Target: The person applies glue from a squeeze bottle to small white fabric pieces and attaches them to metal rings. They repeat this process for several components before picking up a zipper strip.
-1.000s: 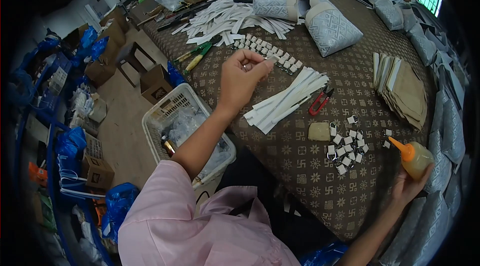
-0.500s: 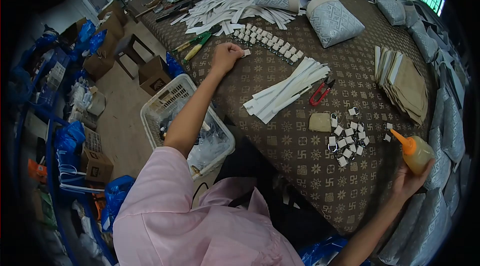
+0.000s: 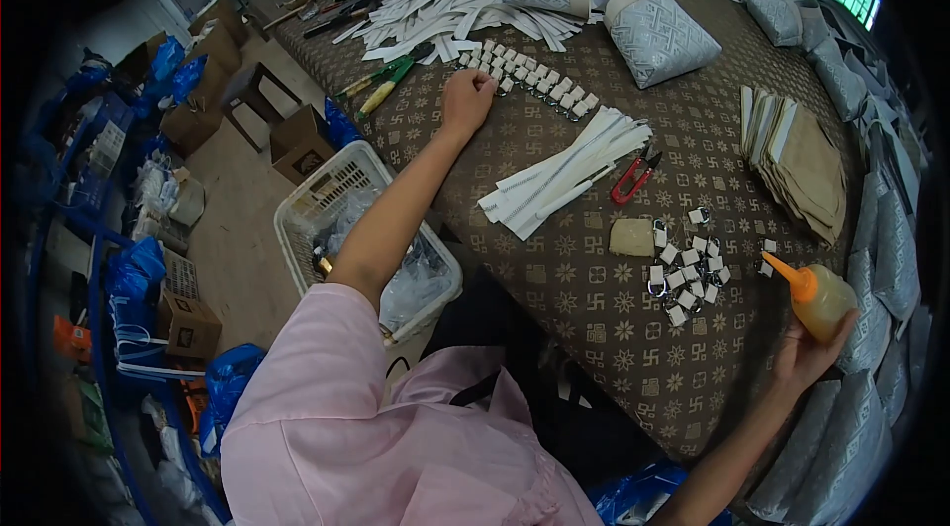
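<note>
The row of small white tabs [image 3: 524,79] lies on the patterned tablecloth [image 3: 594,328], running away to the right from my left hand [image 3: 465,95]. That hand rests on the cloth with its fingers curled in, knuckles up, its fingertips at the near end of the row; I cannot tell whether it is pinching a tab or only touching one. Just past the row, farther up the table, lies a loose heap of white strips [image 3: 445,16], and to the left of my hand a pair of green-handled pliers [image 3: 386,86].

My right hand [image 3: 807,353] is well apart from all this, off the near right edge of the table, closed around a glue bottle [image 3: 821,296] whose orange nozzle points up and to the left. Near the nozzle lies a cluster of small white clips [image 3: 688,274], with a pale sponge [image 3: 631,237] just beside it.

Between my two hands lie a bundle of white strips [image 3: 559,185] and red snips [image 3: 633,178] touching its right end. Farther right is a stack of tan pieces [image 3: 802,165]. Below my left arm a white basket [image 3: 341,194] stands on the floor.
</note>
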`<state>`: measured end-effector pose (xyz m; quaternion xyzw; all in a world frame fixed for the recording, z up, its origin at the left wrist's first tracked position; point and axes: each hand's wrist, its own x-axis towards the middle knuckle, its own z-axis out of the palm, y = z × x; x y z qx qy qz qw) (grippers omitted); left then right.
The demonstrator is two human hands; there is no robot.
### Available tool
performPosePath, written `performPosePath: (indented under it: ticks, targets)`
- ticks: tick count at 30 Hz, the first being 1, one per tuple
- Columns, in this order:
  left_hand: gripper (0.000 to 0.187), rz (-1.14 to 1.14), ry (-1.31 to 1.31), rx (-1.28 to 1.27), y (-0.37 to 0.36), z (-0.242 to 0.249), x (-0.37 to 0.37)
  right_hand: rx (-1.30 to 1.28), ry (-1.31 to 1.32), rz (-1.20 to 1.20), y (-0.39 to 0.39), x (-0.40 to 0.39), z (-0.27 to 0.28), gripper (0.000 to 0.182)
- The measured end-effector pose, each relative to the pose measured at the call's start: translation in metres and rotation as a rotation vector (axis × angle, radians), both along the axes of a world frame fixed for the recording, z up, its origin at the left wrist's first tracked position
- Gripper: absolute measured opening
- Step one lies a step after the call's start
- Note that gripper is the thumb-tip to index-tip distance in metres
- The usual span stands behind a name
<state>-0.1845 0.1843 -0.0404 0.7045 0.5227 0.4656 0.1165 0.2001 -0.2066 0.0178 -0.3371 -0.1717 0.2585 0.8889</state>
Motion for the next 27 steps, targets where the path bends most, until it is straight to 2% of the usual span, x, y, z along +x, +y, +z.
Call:
performPosePath:
  ticks: [6, 13, 27]
  targets:
    - [0.016, -0.030, 0.185, 0.059, -0.006, -0.002, 0.001, 0.042, -0.011, 0.072, -0.001, -0.002, 0.001, 0.049]
    - [0.014, -0.048, 0.179, -0.023, -0.011, 0.006, 0.006, 0.033, -0.039, 0.098, 0.000, 0.001, -0.003, 0.048]
    - [0.016, -0.051, 0.247, 0.180, -0.009, 0.004, 0.007, 0.007, 0.017, 0.063, 0.005, -0.010, 0.001, 0.046]
